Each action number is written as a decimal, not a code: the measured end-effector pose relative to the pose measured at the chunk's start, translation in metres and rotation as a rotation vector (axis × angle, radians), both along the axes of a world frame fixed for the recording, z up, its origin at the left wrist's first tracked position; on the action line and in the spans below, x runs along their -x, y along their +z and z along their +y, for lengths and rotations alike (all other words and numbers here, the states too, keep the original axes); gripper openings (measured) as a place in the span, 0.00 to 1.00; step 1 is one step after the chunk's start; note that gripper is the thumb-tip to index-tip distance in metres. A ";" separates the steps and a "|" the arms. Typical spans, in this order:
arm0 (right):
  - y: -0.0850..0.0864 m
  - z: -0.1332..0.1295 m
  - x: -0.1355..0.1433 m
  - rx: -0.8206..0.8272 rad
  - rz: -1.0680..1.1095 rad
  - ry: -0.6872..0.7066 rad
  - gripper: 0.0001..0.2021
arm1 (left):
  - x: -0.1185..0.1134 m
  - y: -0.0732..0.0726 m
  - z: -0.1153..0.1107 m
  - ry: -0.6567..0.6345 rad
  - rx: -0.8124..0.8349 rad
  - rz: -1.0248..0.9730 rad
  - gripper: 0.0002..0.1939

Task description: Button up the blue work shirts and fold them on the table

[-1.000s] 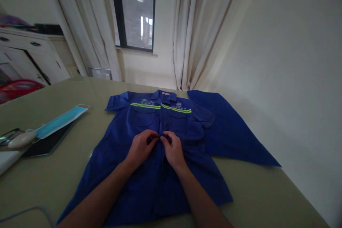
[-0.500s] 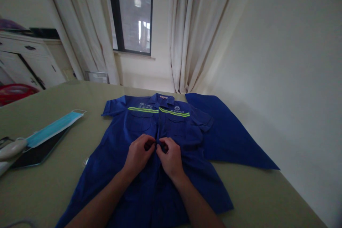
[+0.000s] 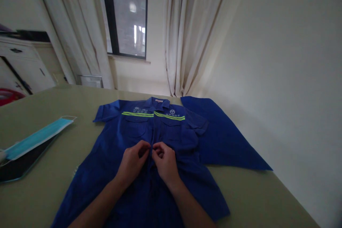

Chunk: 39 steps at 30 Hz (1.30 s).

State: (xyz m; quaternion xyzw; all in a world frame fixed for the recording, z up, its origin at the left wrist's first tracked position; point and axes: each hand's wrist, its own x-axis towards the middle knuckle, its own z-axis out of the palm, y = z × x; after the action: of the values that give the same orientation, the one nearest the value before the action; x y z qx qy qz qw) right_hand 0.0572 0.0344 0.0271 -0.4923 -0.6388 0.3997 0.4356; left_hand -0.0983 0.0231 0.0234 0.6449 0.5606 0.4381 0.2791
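Observation:
A blue short-sleeved work shirt lies face up, collar away from me, with a yellow-green stripe and white print across its chest. Along its front opening, below the chest pockets, my left hand pinches the left edge of the placket. My right hand pinches the cloth just beside it, the fingertips of both hands almost meeting. Any button between the fingers is too small and dark to make out. The collar is spread, with a pale label inside.
Under the shirt's right side spreads a plain blue cloth. To the left, a light blue face mask rests on a dark flat tablet-like thing. The greenish table meets a wall at the right. Curtains and a window stand behind.
The whole view has shifted, so things sit a little further left and lower. Both hands remain pinching at the shirt's front opening, with only slight finger movement.

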 end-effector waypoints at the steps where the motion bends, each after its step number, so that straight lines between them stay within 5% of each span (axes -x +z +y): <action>1: 0.000 -0.001 0.000 -0.010 -0.030 -0.011 0.08 | -0.001 0.000 0.000 -0.022 0.012 -0.056 0.07; 6: 0.007 -0.004 -0.002 -0.180 -0.184 -0.094 0.08 | -0.002 -0.002 0.005 -0.090 0.102 -0.242 0.14; 10: 0.008 0.000 -0.003 -0.209 -0.098 -0.096 0.07 | 0.005 -0.003 0.011 -0.103 0.146 -0.295 0.14; 15: -0.002 0.013 -0.004 -0.004 0.071 -0.092 0.01 | 0.008 -0.001 0.011 -0.179 0.076 -0.183 0.11; 23: -0.006 0.033 -0.011 0.308 0.102 0.071 0.10 | 0.003 0.007 0.007 -0.115 -0.097 0.232 0.10; 29: -0.003 0.013 -0.009 -0.244 -0.180 -0.089 0.12 | 0.000 -0.012 0.013 0.028 -0.228 0.449 0.21; 32: 0.012 0.007 -0.006 -0.351 -0.301 -0.163 0.12 | -0.005 -0.020 0.006 0.000 -0.199 0.620 0.29; 36: 0.034 0.019 0.002 -0.357 -0.408 -0.181 0.09 | -0.005 -0.003 -0.014 -0.100 -0.109 0.750 0.26; 39: 0.030 0.033 0.010 -0.271 -0.574 -0.125 0.12 | 0.004 0.021 -0.015 -0.132 0.009 0.766 0.25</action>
State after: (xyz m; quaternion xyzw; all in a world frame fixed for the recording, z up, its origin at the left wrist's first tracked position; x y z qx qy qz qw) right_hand 0.0469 0.0671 0.0575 -0.5610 -0.7514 0.1283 0.3228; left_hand -0.1022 0.0076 0.0447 0.7953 0.5835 0.1441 0.0799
